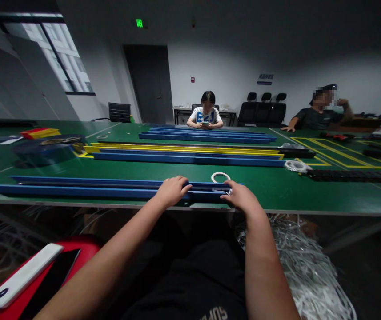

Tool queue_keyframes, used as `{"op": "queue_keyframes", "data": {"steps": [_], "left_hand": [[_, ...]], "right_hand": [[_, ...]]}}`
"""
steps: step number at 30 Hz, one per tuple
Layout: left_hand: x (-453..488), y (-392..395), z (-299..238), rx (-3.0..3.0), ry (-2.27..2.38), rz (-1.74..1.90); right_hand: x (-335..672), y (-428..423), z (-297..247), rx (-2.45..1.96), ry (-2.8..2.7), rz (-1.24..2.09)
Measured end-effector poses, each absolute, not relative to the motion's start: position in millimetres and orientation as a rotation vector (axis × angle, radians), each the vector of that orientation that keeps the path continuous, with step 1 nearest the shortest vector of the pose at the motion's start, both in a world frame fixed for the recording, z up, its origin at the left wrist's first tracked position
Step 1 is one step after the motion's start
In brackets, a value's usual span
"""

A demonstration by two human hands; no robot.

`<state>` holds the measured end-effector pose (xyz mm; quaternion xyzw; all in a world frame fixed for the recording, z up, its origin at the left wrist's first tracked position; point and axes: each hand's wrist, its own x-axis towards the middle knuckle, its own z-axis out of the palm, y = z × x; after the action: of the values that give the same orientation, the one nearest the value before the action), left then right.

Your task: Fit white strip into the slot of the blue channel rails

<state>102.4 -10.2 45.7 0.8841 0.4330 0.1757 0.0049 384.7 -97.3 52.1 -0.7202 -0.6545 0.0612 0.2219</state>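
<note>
Long blue strips (77,186) lie along the near edge of the green table (277,186). My left hand (171,191) rests on the strips near their right end, fingers curled over the top. My right hand (242,198) is at the strips' right end, fingers bent onto them beside something small and white that I cannot make out. A white tape ring (220,177) lies just behind my right hand.
More blue and yellow strips (186,153) lie across the table's middle and far side. Two people sit at the far edge. A black track (353,175) lies right. White scraps (306,266) pile on the floor; a red stool with a phone (40,275) stands left.
</note>
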Motion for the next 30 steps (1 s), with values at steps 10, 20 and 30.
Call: {"op": "queue_keyframes", "data": {"steps": [10,20,30], "left_hand": [[113.0,-6.0,33.0,2.868,1.490,0.529],[82.6,-7.9,25.2,2.932,1.419,0.631],[59.7,3.3,25.1,2.909,1.452,0.712]], "right_hand": [[398.4,-92.8,54.0,-1.948,-1.781,0.071],[389.8,-97.4,66.8,-1.212,-1.138,0.582],[442.1,-120.3,76.2,-0.864,-0.315,0.247]]}}
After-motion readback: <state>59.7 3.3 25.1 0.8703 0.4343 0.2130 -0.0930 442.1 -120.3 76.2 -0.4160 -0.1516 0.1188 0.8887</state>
